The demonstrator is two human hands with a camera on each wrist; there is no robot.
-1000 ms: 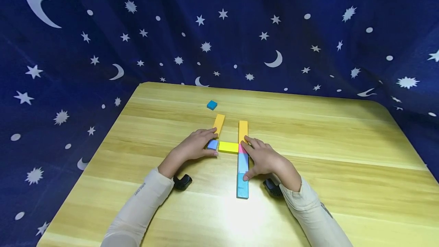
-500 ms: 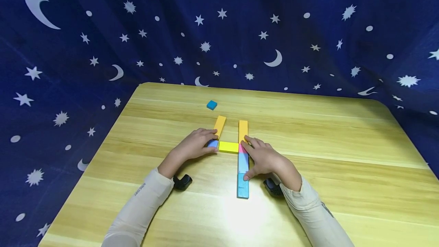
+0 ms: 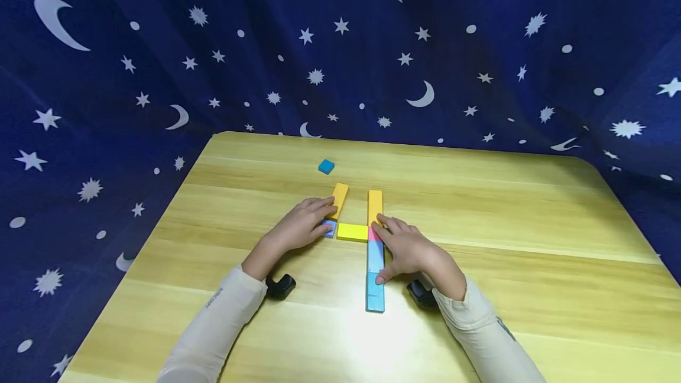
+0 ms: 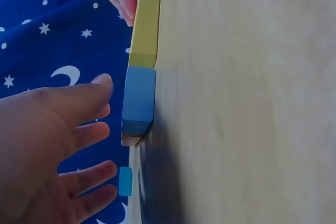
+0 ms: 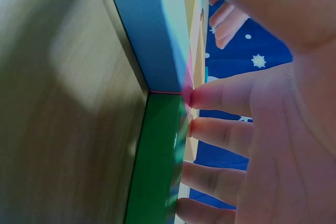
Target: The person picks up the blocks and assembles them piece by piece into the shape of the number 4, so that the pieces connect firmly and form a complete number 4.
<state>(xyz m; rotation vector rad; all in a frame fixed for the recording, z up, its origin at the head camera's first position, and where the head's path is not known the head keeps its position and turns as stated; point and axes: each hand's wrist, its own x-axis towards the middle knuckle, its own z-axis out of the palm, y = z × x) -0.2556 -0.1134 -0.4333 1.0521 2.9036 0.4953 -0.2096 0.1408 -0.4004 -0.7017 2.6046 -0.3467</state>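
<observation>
In the head view, my left hand (image 3: 300, 224) reaches over a small blue block (image 3: 331, 230), its thumb by that block and its fingertips at a slanted orange block (image 3: 340, 197). A yellow block (image 3: 352, 232) lies from near the blue block to a straight column. That column runs from a second orange block (image 3: 375, 203) through a pink block (image 3: 374, 233) and a light blue block (image 3: 375, 256) to a teal block (image 3: 375, 297). My right hand (image 3: 409, 250) rests spread fingertips around the pink block and its thumb on the teal one. A green block (image 5: 152, 156) shows beneath its fingers.
A small dark teal square block (image 3: 326, 166) lies apart, farther back on the wooden table (image 3: 505, 205). A dark blue cloth (image 3: 362, 46) with moons and stars hangs behind the far edge. Black wrist devices (image 3: 281, 286) sit under both wrists.
My left thumb has drawn in toward the fingers, over the small blue block. The slanted orange block has shifted slightly right and nearer. My right hand stays in place; the view has tilted slightly.
</observation>
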